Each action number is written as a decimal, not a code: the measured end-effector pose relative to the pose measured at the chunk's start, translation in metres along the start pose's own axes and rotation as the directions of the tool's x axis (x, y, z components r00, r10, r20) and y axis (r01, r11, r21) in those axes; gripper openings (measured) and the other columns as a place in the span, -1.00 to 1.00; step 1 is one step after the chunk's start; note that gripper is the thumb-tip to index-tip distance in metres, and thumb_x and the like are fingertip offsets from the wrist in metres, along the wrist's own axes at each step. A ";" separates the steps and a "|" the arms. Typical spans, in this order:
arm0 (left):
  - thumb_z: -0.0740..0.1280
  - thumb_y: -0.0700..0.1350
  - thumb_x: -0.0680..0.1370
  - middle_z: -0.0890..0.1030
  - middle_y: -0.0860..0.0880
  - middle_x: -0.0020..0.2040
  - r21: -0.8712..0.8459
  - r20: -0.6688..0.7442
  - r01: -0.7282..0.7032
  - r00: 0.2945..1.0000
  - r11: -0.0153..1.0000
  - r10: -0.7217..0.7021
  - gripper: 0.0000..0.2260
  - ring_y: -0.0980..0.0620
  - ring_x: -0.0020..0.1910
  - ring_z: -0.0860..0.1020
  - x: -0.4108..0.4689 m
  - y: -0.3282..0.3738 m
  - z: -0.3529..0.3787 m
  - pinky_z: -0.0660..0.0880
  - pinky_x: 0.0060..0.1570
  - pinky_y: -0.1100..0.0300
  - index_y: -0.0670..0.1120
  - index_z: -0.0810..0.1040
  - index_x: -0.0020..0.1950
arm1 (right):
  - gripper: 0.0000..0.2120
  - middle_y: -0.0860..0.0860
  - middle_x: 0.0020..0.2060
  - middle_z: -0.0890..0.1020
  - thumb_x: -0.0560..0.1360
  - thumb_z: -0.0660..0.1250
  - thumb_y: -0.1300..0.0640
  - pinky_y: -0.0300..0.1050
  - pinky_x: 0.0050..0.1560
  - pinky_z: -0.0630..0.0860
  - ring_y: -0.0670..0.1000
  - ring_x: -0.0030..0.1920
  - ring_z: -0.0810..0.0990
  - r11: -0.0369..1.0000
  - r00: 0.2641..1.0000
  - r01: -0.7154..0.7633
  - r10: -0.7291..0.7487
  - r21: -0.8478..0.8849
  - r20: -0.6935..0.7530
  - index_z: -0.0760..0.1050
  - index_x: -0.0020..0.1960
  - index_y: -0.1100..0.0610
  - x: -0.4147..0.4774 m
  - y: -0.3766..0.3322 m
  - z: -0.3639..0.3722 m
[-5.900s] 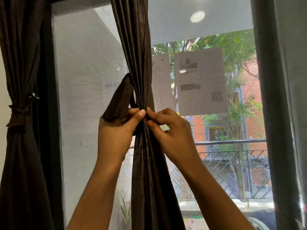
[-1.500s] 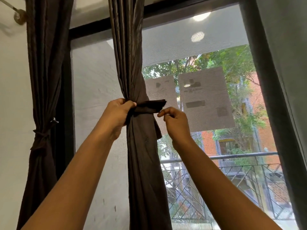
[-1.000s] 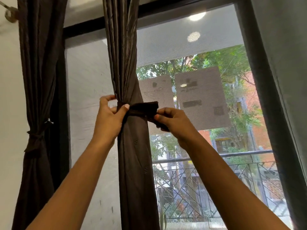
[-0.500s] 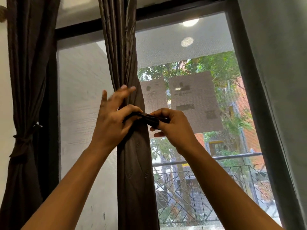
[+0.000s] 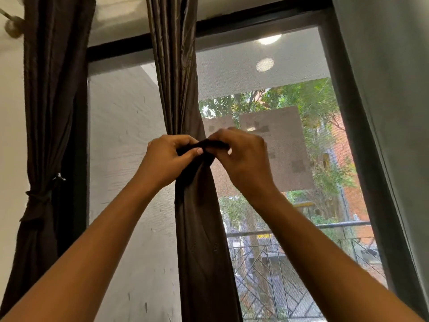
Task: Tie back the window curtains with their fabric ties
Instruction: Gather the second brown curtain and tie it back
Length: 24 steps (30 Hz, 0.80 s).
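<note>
A dark brown curtain (image 5: 199, 228) hangs bunched in front of the window's middle. Around its gathered waist runs a dark fabric tie (image 5: 204, 146). My left hand (image 5: 166, 159) pinches the tie's left part between thumb and fingers. Touching it from the right, my right hand (image 5: 241, 156) grips the tie's other end, fingers curled over it. The knot itself is hidden between my hands. At the far left a second brown curtain (image 5: 50, 112) hangs, bound with its own tie (image 5: 38, 198).
Behind the curtains is a black-framed window (image 5: 232, 17) with a mesh screen and a brown paper patch (image 5: 278, 145). A grey curtain (image 5: 394, 112) covers the right edge. A rod bracket (image 5: 11, 27) sticks out of the wall at top left.
My left fingers, spread half a second ago, have closed on the tie. Both hands have drawn together at the curtain's waist. The camera has tilted slightly.
</note>
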<state>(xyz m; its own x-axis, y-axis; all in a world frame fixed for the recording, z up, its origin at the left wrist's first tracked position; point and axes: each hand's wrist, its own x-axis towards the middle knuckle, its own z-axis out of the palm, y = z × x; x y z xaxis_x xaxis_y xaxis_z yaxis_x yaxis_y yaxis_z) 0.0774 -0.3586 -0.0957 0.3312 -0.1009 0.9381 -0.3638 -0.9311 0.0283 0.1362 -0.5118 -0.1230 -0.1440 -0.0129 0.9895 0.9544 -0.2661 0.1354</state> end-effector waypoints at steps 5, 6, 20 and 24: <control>0.37 0.23 0.40 0.65 0.25 -0.06 -0.068 0.127 -0.028 0.991 0.997 0.037 -0.80 0.27 0.01 0.58 -0.004 0.000 -0.003 0.43 0.24 0.00 0.33 0.56 0.01 | -0.86 -0.03 -0.20 0.67 0.44 0.39 0.25 -0.04 -0.05 0.60 -0.06 -0.16 0.64 0.978 0.967 -0.147 0.110 0.150 0.232 0.64 -0.01 0.14 0.034 -0.001 -0.003; 0.35 0.32 0.36 0.65 0.24 -0.04 -0.074 0.118 -0.011 0.993 0.997 0.019 -0.75 0.24 0.05 0.58 -0.005 0.000 -0.002 0.40 0.27 -0.10 0.36 0.55 0.01 | -0.86 -0.06 -0.21 0.65 0.45 0.38 0.27 -0.08 -0.06 0.61 -0.08 -0.16 0.64 0.965 0.954 -0.179 0.122 0.194 0.275 0.63 0.00 0.15 0.037 0.000 -0.003; 0.26 0.00 0.59 0.62 0.32 -0.24 -0.127 -0.151 0.007 0.988 0.992 -0.026 -0.85 0.35 -0.12 0.57 -0.013 0.014 0.013 0.50 0.12 -0.07 0.28 0.53 -0.04 | -0.90 -0.08 -0.17 0.65 0.51 0.35 0.08 -0.11 -0.04 0.50 -0.10 -0.11 0.57 0.946 0.917 -0.325 0.310 0.020 0.250 0.62 -0.04 0.06 0.026 0.008 -0.007; 0.25 -0.07 0.60 0.64 0.13 -0.11 -0.128 -0.140 0.022 0.989 0.992 -0.040 -0.84 0.19 -0.09 0.60 -0.011 0.017 0.010 0.57 -0.02 0.15 0.11 0.59 0.08 | -0.95 0.00 -0.22 0.67 0.49 0.36 0.15 -0.15 -0.23 0.47 -0.08 -0.23 0.59 0.853 0.857 -0.492 0.441 0.173 0.266 0.55 -0.11 0.00 0.012 0.001 -0.007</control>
<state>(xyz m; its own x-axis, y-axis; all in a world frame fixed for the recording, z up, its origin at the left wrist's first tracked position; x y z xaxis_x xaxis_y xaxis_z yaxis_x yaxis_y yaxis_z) 0.0761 -0.3765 -0.1089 0.2204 -0.0138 0.9753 -0.4646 -0.8807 0.0925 0.1338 -0.5193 -0.1110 0.3666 0.1278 0.9216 0.9304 -0.0535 -0.3627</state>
